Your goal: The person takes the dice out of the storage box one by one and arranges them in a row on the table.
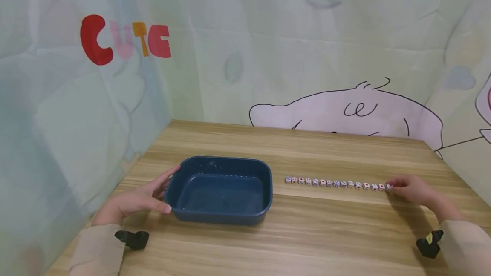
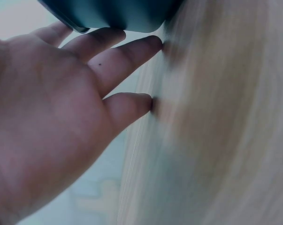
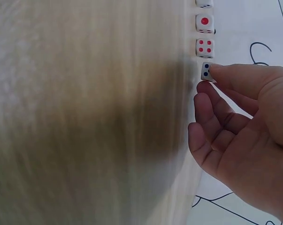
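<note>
A dark blue plastic basin [image 1: 220,218] stands on the table, left of the middle. Against its left side rests my left hand [image 1: 136,199], fingers spread along the wall and thumb near the front corner. The left wrist view shows this hand's [image 2: 52,108] fingers extended beside the basin [image 2: 118,14]. A row of small white dice [image 1: 329,183] with red and blue pips runs to the right of the basin. At the row's right end, my right hand [image 1: 412,191] pinches the last die [image 3: 206,71] between thumb and finger, close to its neighbour die [image 3: 205,48].
The wood-grain table [image 1: 307,242] reaches back to a patterned cloth [image 1: 230,33] with cartoon drawings. Another stretch of cloth hangs along the left table edge. A small black device [image 1: 132,240] is on the left wrist, another [image 1: 429,244] on the right.
</note>
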Demonstrator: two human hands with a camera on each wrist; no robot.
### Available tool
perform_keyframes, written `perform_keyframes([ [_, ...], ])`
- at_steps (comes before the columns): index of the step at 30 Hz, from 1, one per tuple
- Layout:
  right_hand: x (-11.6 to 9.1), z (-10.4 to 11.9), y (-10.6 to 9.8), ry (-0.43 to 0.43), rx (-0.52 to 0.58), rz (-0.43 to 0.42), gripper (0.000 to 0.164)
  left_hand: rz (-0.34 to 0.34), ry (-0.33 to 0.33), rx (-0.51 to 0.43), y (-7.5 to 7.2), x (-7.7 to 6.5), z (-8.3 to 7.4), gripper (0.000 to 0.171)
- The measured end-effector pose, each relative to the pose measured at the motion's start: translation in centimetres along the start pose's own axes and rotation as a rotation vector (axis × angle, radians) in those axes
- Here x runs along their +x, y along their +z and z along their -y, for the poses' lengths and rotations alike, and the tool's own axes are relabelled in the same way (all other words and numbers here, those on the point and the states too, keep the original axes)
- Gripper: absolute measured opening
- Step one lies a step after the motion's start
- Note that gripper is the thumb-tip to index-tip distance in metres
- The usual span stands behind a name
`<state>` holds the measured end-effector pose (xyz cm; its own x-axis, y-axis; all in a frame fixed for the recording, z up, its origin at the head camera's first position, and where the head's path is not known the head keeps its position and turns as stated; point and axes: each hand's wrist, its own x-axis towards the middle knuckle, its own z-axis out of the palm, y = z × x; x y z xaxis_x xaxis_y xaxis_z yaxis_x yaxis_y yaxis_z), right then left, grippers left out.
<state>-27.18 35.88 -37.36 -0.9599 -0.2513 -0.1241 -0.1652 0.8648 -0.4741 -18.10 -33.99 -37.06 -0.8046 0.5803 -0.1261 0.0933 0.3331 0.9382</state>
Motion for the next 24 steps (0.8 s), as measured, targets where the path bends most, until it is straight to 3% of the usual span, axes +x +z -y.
perform_keyframes([
  [24,-0.04,-0.52,0.57,0.002,-0.042,-0.037,0.031,0.009,-0.006,-0.017,0.01,0.29,-0.11,0.109],
])
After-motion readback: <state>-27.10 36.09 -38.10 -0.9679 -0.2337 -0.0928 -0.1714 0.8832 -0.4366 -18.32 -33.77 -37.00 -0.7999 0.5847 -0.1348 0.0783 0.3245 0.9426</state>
